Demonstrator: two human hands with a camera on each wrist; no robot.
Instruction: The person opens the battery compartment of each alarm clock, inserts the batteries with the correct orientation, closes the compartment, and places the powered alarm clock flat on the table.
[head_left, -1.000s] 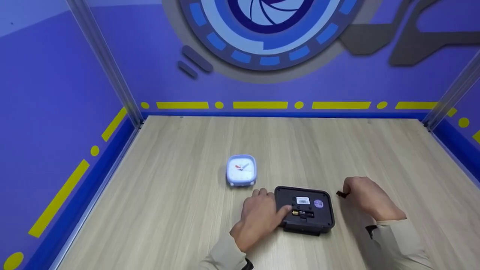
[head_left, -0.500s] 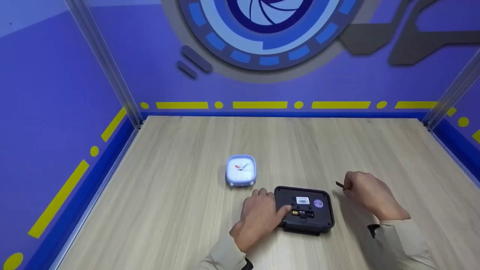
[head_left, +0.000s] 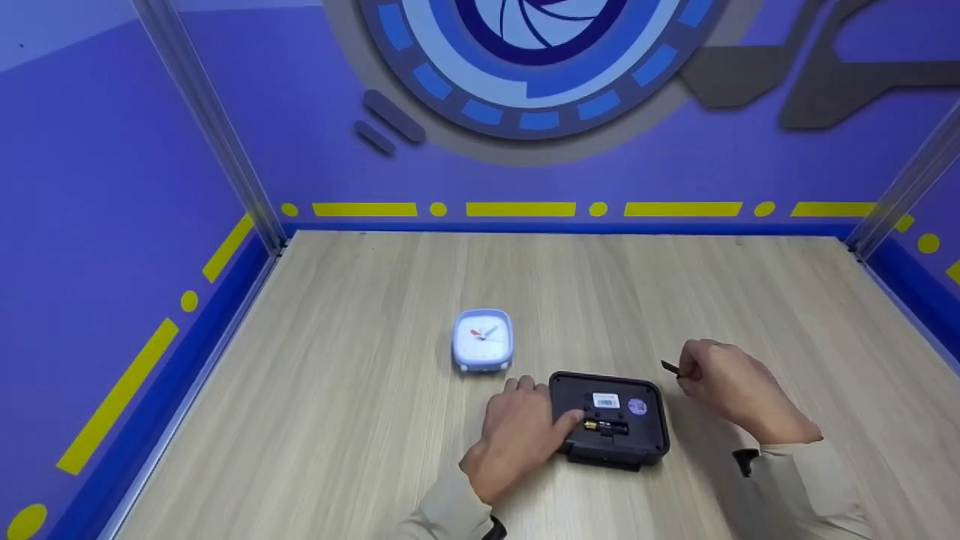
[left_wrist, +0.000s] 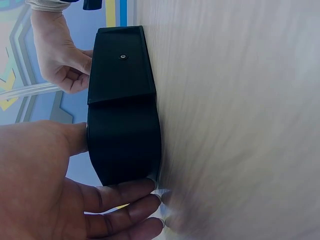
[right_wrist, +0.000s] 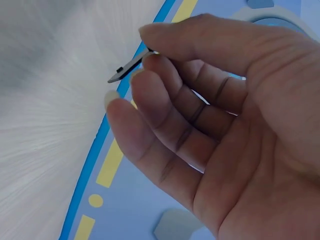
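Note:
A black rectangular device (head_left: 634,435) lies flat, its open battery slot facing up with a battery (head_left: 606,427) inside. My left hand (head_left: 517,435) holds its left end, thumb on the upper face and fingers along the side and the tabletop; the left wrist view shows the device (left_wrist: 125,135) between thumb and index finger. Right of the device, my right hand (head_left: 739,390) pinches a small thin black battery cover (head_left: 670,367) above the table. In the right wrist view the cover (right_wrist: 129,67) juts from between thumb and index finger, a small tab on its edge.
A small light-blue alarm clock (head_left: 482,341) stands behind my left hand, its white dial up toward me. The wood-grain table (head_left: 360,420) is bounded by blue printed panels (head_left: 525,176) at the back and both sides, with metal posts (head_left: 217,135) at the corners.
My right hand has risen slightly away from me with the battery cover, then shifted a little left toward the device. The cover's angle has turned. My left hand and the device have stayed put.

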